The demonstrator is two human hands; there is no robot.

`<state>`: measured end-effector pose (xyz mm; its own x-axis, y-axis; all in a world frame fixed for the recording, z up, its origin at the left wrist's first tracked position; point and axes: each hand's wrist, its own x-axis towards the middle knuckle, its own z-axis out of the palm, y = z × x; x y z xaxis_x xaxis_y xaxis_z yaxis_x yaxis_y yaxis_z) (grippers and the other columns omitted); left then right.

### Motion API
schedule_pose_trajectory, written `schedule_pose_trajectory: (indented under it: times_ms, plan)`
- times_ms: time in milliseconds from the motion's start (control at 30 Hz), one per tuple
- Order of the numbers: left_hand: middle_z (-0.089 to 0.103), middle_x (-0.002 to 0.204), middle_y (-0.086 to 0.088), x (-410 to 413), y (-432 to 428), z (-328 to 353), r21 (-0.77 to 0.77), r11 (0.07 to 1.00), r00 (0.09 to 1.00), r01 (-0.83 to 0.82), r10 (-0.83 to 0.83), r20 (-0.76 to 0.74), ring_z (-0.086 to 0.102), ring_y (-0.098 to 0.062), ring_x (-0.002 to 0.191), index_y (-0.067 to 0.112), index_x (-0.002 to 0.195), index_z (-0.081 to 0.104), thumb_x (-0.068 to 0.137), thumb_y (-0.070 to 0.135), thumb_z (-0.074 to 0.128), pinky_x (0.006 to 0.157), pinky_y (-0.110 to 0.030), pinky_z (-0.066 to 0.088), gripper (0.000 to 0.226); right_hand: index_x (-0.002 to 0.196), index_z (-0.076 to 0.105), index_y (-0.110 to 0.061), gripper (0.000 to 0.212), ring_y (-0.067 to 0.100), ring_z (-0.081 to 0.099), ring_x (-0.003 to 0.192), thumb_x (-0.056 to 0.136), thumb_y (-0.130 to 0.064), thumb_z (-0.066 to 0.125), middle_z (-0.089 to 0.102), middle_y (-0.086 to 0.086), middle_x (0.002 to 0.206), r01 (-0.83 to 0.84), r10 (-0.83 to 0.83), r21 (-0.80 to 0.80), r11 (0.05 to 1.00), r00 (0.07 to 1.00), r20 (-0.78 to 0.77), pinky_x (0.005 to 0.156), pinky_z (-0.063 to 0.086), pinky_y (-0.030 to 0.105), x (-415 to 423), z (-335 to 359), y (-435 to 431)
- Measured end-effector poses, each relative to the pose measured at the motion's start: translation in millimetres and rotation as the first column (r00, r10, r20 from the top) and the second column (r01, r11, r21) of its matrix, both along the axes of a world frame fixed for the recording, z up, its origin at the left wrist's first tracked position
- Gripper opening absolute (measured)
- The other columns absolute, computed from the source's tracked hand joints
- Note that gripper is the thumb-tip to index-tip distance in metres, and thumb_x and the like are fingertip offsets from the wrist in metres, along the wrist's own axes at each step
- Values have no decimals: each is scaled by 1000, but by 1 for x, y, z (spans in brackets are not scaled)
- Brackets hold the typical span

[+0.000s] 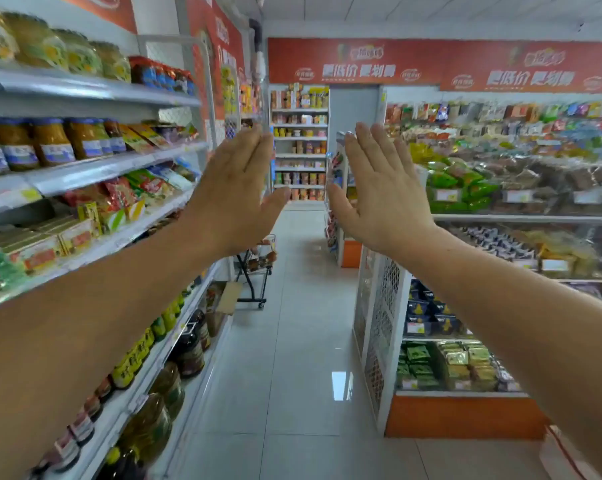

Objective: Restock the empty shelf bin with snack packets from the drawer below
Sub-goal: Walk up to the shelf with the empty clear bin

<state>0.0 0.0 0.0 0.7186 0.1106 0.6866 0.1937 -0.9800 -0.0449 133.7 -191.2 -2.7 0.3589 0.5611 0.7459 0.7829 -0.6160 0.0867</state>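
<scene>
While the left hand and right hand hover flat, apart and empty mid-frame, I can't spot the empty bin or drawer among the snack shelves at right, so filling the wrong bin looks the risk.

Left shelves: jars, packets; tiled floor: trolley.

We saw orange-filled glass jars w/ blue lids on the L shelving, pale yellow jars a tier up & dark bottles on the bottom tier. A red banner w/ white characters ran along the back wall above a white rack of cup-shaped tubs. A black wire trolley stood on the pale grey tiled floor. The R unit had a white mesh end panel & orange base.
</scene>
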Motion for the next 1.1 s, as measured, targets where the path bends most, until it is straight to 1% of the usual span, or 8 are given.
schedule_pose_trajectory:
  times_ms: [200, 300, 467, 567, 700, 833, 1000, 1100]
  plan:
    - [2, 170, -9, 86, 84, -40, -32, 999, 998, 2, -4, -58, -1, -24, 157, 9, 162, 8, 104, 54, 33, 127, -42, 1, 78, 158, 32, -15, 68, 27, 21, 155, 99, -47, 41, 29, 8, 166, 57, -62, -46, 997, 993, -103, 128, 12, 47, 94, -41, 72]
    - [4, 170, -10, 146, 143, -52, -38, 999, 997, 16, -19, -74, 0, -25, 157, 10, 162, 9, 101, 59, 27, 127, -44, 3, 80, 159, 30, -17, 67, 27, 21, 155, 99, -45, 42, 28, 7, 167, 94, -106, -84, 992, 984, -143, 128, 14, 47, 150, -58, 125]
    - [9, 169, -11, 256, 242, -81, -83, 992, 986, 93, -103, -132, 4, -26, 156, 8, 161, 13, 103, 52, 39, 127, -41, 3, 77, 160, 26, -16, 67, 26, 20, 156, 102, -45, 41, 26, 6, 167, 119, -145, -128, 985, 965, -221, 128, 13, 47, 245, -83, 232]
    - [8, 169, -10, 327, 293, -104, -151, 982, 971, 112, -140, -195, 5, -27, 155, 8, 161, 15, 103, 51, 42, 127, -44, 8, 77, 154, 39, -16, 60, 27, 30, 151, 101, -44, 44, 39, 7, 160, 138, -165, -115, 984, 947, -276, 126, 19, 47, 304, -95, 279]
    - [9, 169, -11, 421, 341, -139, -209, 967, 941, 147, -202, -272, 5, -27, 156, 7, 161, 15, 100, 55, 35, 127, -46, 11, 80, 144, 53, -13, 52, 30, 45, 140, 99, -40, 49, 54, 9, 148, 153, -186, -120, 981, 916, -356, 119, 31, 45, 385, -113, 316]
    - [6, 170, -10, 530, 376, -188, -256, 956, 909, 144, -230, -348, 3, -25, 157, 8, 162, 10, 103, 50, 42, 128, -41, 6, 78, 140, 59, -12, 50, 32, 55, 129, 95, -35, 53, 62, 8, 139, 160, -200, -132, 978, 893, -403, 109, 41, 44, 487, -155, 352]
    - [7, 170, -10, 671, 421, -230, -284, 951, 899, 120, -226, -376, 3, -25, 157, 10, 162, 11, 103, 51, 41, 128, -41, 6, 77, 130, 64, -8, 48, 35, 62, 117, 90, -32, 56, 68, 12, 127, 134, -191, -171, 976, 906, -379, 98, 48, 45, 637, -199, 407]
    - [16, 168, -11, 752, 452, -240, -307, 945, 895, 112, -231, -382, 11, -27, 155, 9, 161, 17, 100, 54, 36, 127, -44, 13, 78, 135, 62, -9, 52, 33, 61, 120, 91, -36, 53, 67, 12, 130, 122, -200, -198, 973, 874, -444, 102, 49, 47, 727, -211, 449]
